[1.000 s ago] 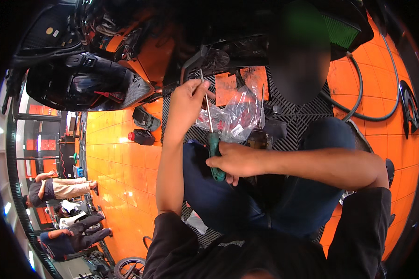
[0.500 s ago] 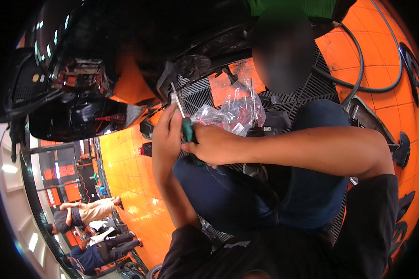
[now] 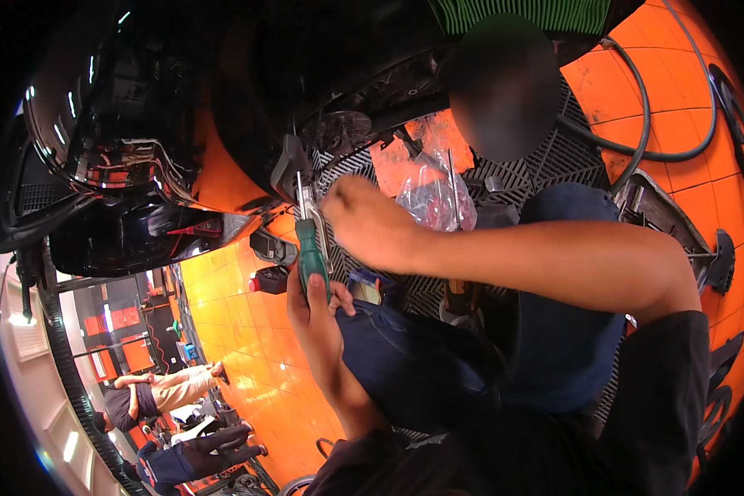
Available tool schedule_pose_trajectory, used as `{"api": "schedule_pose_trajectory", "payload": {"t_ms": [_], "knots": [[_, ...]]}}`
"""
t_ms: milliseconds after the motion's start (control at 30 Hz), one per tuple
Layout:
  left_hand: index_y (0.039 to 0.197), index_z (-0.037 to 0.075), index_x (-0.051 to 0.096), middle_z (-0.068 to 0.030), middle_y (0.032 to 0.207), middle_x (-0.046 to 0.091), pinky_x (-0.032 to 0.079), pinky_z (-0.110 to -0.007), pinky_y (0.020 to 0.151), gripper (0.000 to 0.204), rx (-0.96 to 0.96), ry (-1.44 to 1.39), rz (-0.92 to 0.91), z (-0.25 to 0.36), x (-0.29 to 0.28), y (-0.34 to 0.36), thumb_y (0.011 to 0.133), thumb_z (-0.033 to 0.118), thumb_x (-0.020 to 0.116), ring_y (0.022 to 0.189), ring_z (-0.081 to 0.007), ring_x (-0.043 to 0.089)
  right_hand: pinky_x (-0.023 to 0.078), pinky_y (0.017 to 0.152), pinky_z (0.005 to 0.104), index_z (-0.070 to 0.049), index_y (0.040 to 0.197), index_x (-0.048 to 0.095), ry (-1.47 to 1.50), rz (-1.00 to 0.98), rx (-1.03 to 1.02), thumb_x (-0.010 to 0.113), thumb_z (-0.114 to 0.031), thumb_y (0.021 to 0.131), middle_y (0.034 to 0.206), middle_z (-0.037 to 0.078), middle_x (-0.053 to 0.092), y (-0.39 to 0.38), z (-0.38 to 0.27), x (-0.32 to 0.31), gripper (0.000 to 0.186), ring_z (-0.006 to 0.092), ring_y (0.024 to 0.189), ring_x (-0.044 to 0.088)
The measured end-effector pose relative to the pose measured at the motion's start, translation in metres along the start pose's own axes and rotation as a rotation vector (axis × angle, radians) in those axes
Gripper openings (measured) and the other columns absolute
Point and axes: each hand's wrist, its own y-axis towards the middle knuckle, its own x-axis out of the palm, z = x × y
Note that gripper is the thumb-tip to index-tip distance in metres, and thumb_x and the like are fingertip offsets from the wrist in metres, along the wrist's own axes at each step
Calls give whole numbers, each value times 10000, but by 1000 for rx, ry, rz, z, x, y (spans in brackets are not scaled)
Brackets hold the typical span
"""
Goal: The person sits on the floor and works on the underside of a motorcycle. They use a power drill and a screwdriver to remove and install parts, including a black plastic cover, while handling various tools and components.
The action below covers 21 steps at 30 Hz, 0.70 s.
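Note:
My left hand [image 3: 310,306] grips the handle of a green screwdriver [image 3: 311,248], its metal shaft pointing up toward a dark plastic part [image 3: 288,165] on the black bodywork. A slim silver metal piece [image 3: 322,240] lies along the screwdriver, too blurred to identify. My right hand [image 3: 364,215], motion-blurred, is curled just right of the screwdriver's upper end; what its fingers hold is hidden. Beyond it, a clear plastic bag [image 3: 434,207] with red contents lies beside an orange patch [image 3: 422,132] among black grid mats [image 3: 537,140].
Glossy black motorcycle panels [image 3: 116,99] fill the upper left. Hoses [image 3: 636,132] curve at right. A dark container with red cap [image 3: 269,281] stands on orange tiles [image 3: 240,355]. Two people [image 3: 165,393] are at lower left. A blurred oval masks the top centre.
My right hand has left the screwdriver handle and moved up beside its shaft. My left hand has dropped from the shaft onto the handle. The view has shifted.

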Motion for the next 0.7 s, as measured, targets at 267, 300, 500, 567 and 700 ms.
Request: {"api": "schedule_pose_trajectory", "payload": {"t_ms": [267,300,500,567,700], "knots": [[1253,-14,443,-7,671,482,297,-172,454,353,121,145,-43,-4,-20,-7,966,180,510,540,-49,424,437,772,261,23,1127,581,574,103,57,539,-222,936,925,49,627,93,6,-13,314,121,876,558],[1241,-14,445,-8,698,482,301,-173,461,338,102,130,-37,-5,-20,-6,964,167,513,546,-49,424,445,734,249,6,1101,607,652,93,92,564,-181,926,919,42,638,97,7,-14,259,107,830,563],[1174,-23,451,-15,792,475,344,-198,514,268,136,195,-8,-13,-11,0,963,132,509,574,-58,417,496,687,288,-6,1108,616,791,63,89,559,-145,924,918,48,645,104,6,-13,238,131,803,599],[1176,-23,453,-16,797,474,341,-199,513,267,144,191,-15,-14,-10,2,966,132,505,577,-58,413,505,697,291,-1,1126,606,804,87,65,554,-137,924,935,57,652,105,6,-12,248,135,826,609],[1184,-24,459,-18,814,475,337,-200,515,280,171,214,5,-15,-10,6,970,150,510,586,-60,410,511,709,285,3,1151,587,892,110,68,546,-134,926,973,72,663,107,7,-11,266,137,840,617]]}}
